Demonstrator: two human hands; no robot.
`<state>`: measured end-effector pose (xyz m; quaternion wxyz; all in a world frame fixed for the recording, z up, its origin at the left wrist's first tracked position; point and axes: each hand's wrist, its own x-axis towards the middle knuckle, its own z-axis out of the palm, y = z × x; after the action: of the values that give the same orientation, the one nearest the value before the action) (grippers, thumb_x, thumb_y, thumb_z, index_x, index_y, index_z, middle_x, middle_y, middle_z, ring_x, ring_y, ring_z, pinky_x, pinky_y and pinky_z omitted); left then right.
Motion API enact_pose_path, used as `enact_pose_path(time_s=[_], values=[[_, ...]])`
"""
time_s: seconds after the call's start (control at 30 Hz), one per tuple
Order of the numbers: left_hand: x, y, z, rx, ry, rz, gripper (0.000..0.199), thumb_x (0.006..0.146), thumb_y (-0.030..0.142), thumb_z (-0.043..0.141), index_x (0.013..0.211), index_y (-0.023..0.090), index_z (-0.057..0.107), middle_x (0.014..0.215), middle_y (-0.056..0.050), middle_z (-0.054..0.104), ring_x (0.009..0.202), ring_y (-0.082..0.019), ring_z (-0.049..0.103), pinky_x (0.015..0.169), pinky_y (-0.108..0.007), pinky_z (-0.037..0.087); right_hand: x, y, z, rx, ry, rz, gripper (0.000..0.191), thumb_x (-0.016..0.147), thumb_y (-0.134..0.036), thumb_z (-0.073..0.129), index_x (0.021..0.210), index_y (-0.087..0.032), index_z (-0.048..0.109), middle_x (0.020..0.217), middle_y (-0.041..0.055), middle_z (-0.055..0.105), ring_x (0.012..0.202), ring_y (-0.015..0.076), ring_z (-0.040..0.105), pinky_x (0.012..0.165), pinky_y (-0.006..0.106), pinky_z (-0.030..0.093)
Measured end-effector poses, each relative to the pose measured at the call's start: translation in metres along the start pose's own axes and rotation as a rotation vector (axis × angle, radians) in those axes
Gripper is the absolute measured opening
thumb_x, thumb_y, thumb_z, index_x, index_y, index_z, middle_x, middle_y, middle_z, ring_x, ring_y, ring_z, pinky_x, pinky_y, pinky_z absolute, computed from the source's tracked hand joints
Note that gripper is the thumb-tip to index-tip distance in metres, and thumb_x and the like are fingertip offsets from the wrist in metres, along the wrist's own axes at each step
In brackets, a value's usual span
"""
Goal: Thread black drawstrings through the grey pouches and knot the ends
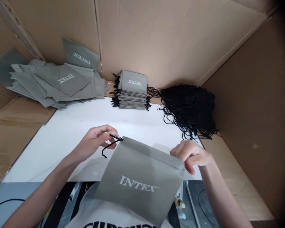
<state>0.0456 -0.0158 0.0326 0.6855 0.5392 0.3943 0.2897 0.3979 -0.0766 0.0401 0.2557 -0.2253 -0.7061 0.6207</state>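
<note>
A grey drawstring bag (140, 171) printed INTEX hangs in front of my body, its top hem slanting down to the right. At its upper left corner, a black cord (106, 146) comes out of the hem with its ends loose. My left hand (98, 141) is closed in a pinch on the cord beside that corner; a thin shiny bit shows at the fingertips, too small to name. My right hand (192, 154) is closed at the bag's upper right corner, where the fabric bunches; its fingertips are partly hidden.
Loose grey bags (61, 82) are heaped at the back left. A neat stack of corded bags (133, 91) stands at the back middle, beside a pile of black cords (190, 107). Cardboard walls (156, 38) enclose the white table (85, 117).
</note>
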Motion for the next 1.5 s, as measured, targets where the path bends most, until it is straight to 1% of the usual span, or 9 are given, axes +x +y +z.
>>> enact_pose_path(time_s=[0.3,0.47,0.63,0.77,0.87,0.97,1.03,1.17,1.5], values=[[-0.011,0.009,0.004,0.109,-0.021,0.091,0.021,0.088,0.039,0.065,0.088,0.018,0.064,0.084,-0.004,0.067,0.074,-0.016,0.066,0.067,-0.027,0.055,-0.006,-0.003,-0.007,-0.139,0.028,0.222,0.027,0.09,-0.034,0.068,0.081,-0.009,0.074,0.07,0.0073,0.065,0.061,0.0122,0.055,0.057,0.024,0.041],[-0.013,0.007,0.016,0.131,0.025,0.169,0.019,0.096,0.037,0.054,0.092,0.019,0.057,0.106,-0.008,0.07,0.09,-0.016,0.065,0.076,-0.027,0.054,-0.009,0.008,-0.005,-0.104,0.087,0.219,0.033,0.083,-0.039,0.075,0.068,-0.01,0.072,0.059,0.0041,0.062,0.053,0.0106,0.051,0.05,0.023,0.038],[-0.011,0.006,0.024,-0.01,0.028,0.176,0.018,0.096,0.036,0.056,0.09,0.018,0.054,0.098,-0.007,0.072,0.083,-0.015,0.066,0.073,-0.028,0.057,-0.011,0.006,-0.007,-0.131,0.105,0.196,0.035,0.081,-0.041,0.076,0.064,-0.011,0.07,0.057,0.0041,0.063,0.051,0.0109,0.053,0.049,0.023,0.039],[-0.013,0.005,0.027,0.042,0.085,0.224,0.019,0.094,0.036,0.059,0.089,0.018,0.055,0.096,-0.007,0.073,0.082,-0.015,0.068,0.072,-0.026,0.058,-0.001,-0.018,-0.004,-0.378,0.1,0.285,0.034,0.076,-0.045,0.08,0.086,-0.014,0.072,0.101,0.014,0.072,0.092,0.0232,0.067,0.08,0.033,0.053],[-0.016,0.0,0.031,0.137,0.16,0.333,0.017,0.095,0.034,0.058,0.09,0.018,0.055,0.1,-0.007,0.074,0.08,-0.015,0.069,0.069,-0.025,0.058,0.02,-0.038,0.012,-0.746,0.255,0.311,0.033,0.083,-0.05,0.071,0.098,-0.02,0.068,0.139,0.0145,0.055,0.122,0.0294,0.056,0.099,0.045,0.046],[-0.018,-0.006,0.035,0.201,0.196,0.471,0.012,0.096,0.03,0.057,0.092,0.019,0.054,0.105,-0.007,0.075,0.075,-0.013,0.069,0.064,-0.024,0.057,0.052,-0.048,0.038,-1.038,0.547,0.167,0.038,0.089,-0.053,0.062,0.108,-0.021,0.06,0.132,0.0166,0.06,0.119,0.0306,0.057,0.097,0.048,0.046],[-0.018,-0.006,0.035,0.229,0.198,0.535,0.011,0.096,0.03,0.056,0.094,0.019,0.054,0.105,-0.008,0.075,0.073,-0.014,0.069,0.061,-0.024,0.056,0.072,-0.049,0.052,-1.112,0.489,0.121,0.042,0.092,-0.053,0.057,0.117,-0.019,0.057,0.121,0.0165,0.066,0.109,0.0295,0.061,0.091,0.043,0.048],[-0.02,0.008,0.028,0.362,0.156,0.483,0.013,0.095,0.032,0.056,0.094,0.02,0.058,0.1,-0.006,0.075,0.079,-0.016,0.069,0.064,-0.024,0.055,0.091,-0.045,0.062,-1.125,0.332,0.174,0.026,0.103,-0.034,0.044,0.101,-0.018,0.065,0.08,0.0033,0.07,0.069,0.0162,0.063,0.059,0.025,0.04],[-0.012,0.055,0.018,0.92,-0.118,0.413,0.025,0.094,0.037,0.051,0.087,0.026,0.073,0.082,0.0,0.071,0.075,-0.019,0.063,0.068,-0.027,0.045,0.091,-0.041,0.067,-1.461,0.339,0.061,0.037,0.104,-0.035,0.041,0.087,-0.016,0.068,0.065,0.0017,0.065,0.056,0.0139,0.055,0.053,0.028,0.024]])
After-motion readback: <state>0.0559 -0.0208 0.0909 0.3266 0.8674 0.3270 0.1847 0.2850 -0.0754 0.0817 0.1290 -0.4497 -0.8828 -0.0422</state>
